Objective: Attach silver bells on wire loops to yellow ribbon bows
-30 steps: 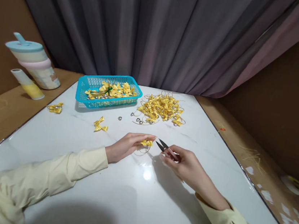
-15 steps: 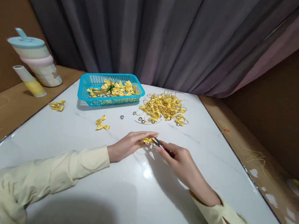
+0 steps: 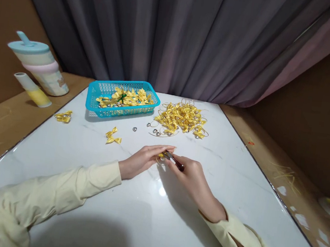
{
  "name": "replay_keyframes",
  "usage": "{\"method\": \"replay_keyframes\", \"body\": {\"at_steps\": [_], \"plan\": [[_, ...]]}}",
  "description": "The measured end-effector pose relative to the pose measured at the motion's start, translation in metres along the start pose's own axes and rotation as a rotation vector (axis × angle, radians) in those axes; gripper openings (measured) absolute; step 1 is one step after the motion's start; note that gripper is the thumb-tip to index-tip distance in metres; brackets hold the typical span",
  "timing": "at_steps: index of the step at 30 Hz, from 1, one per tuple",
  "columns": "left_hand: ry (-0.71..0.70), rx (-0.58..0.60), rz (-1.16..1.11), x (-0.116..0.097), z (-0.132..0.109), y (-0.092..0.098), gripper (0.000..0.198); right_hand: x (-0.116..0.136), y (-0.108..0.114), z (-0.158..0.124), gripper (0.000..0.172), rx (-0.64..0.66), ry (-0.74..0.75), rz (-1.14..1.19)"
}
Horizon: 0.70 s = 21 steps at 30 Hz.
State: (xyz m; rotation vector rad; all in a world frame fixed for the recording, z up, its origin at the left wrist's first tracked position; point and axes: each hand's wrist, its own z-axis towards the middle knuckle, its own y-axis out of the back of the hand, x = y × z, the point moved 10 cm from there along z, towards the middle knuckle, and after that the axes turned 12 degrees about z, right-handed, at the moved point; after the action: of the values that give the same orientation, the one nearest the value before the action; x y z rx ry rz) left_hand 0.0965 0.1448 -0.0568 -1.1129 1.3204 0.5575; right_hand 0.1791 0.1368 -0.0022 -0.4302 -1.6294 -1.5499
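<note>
My left hand is closed on a yellow ribbon bow with a thin gold cord looping below it. The fingers cover most of this bow. Small dark snips are gripped in my right hand, their tips against the bow and close to my left fingertips. Beyond my hands lies a pile of yellow bows with cords and silver bells. Another loose bow rests on the white table to the left, with a single silver bell beside it.
A blue plastic basket at the back holds more yellow bows. A small yellow bundle lies near the table's left edge. On the left ledge stand a tumbler and a yellow thread cone. Scraps litter the right ledge.
My right hand has moved left, bringing the snips from the bow's right side in over it. The bow is now more covered. My left hand has barely moved.
</note>
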Motion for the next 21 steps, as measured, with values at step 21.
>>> {"method": "replay_keyframes", "body": {"at_steps": [21], "plan": [[-0.053, 0.014, -0.026, -0.005, 0.001, -0.004, 0.023, 0.010, -0.017, -0.010, 0.030, -0.024, 0.029, -0.257]]}}
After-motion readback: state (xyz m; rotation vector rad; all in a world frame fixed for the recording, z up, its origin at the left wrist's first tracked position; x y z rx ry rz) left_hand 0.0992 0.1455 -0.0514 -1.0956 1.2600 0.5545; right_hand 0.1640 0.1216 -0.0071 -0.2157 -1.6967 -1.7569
